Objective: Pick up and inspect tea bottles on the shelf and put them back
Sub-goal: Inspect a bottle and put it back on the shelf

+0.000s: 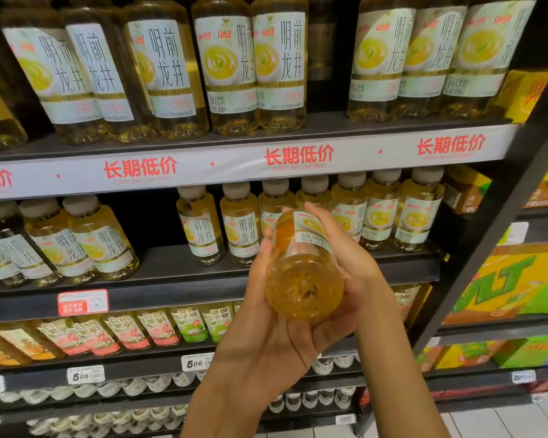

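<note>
A small bottle of yellow tea with a white label is held tipped over, its base facing me and its cap end pointing toward the shelf. My left hand cradles it from below and from the left, fingers curled round its side. My right hand grips it from the right, fingertips reaching over the label. It hangs in front of the middle shelf, where a row of the same small bottles stands upright.
Large bottles of the same tea fill the top shelf above a white price strip with red lettering. Pink and green labelled bottles lie on the shelf below. Yellow-green drink cartons sit at the right behind a dark upright post.
</note>
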`<state>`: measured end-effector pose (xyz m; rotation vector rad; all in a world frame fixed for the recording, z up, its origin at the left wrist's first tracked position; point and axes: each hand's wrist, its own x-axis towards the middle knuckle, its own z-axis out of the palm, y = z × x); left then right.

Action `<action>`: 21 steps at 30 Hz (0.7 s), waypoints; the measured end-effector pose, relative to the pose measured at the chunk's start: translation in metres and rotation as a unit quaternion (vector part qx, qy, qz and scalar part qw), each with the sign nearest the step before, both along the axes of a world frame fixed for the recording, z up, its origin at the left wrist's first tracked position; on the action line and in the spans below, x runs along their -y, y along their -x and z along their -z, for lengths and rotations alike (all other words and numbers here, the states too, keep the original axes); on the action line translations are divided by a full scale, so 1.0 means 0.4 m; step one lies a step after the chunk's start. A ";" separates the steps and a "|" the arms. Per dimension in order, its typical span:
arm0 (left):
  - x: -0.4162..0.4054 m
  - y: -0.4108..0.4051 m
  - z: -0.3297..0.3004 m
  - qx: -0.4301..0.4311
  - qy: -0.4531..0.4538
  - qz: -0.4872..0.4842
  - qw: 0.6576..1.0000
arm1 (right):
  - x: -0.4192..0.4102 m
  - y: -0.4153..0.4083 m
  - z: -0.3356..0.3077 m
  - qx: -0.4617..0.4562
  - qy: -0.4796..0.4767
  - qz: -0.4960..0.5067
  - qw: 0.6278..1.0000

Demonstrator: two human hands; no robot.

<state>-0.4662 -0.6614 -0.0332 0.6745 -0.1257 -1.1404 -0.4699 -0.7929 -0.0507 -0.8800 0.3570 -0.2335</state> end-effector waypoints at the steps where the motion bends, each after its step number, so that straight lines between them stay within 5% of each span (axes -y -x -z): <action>1: 0.014 -0.007 -0.007 0.013 -0.022 -0.023 0.999 | 0.003 0.001 0.004 0.003 0.001 -0.005 1.000; 6: -0.001 -0.014 0.018 0.191 -0.038 -0.074 0.978 | 0.002 0.006 -0.023 0.027 -0.042 -0.026 0.998; 10: -0.032 -0.012 0.042 0.167 -0.016 0.097 0.981 | 0.016 0.010 -0.052 0.115 -0.018 -0.006 0.993; 16: -0.060 -0.028 0.054 0.258 -0.027 0.084 0.962 | 0.033 0.047 -0.092 0.241 0.152 0.023 0.958; 21: -0.035 -0.031 0.068 0.403 -0.073 0.004 0.912 | 0.023 0.069 -0.123 0.220 0.303 0.058 0.925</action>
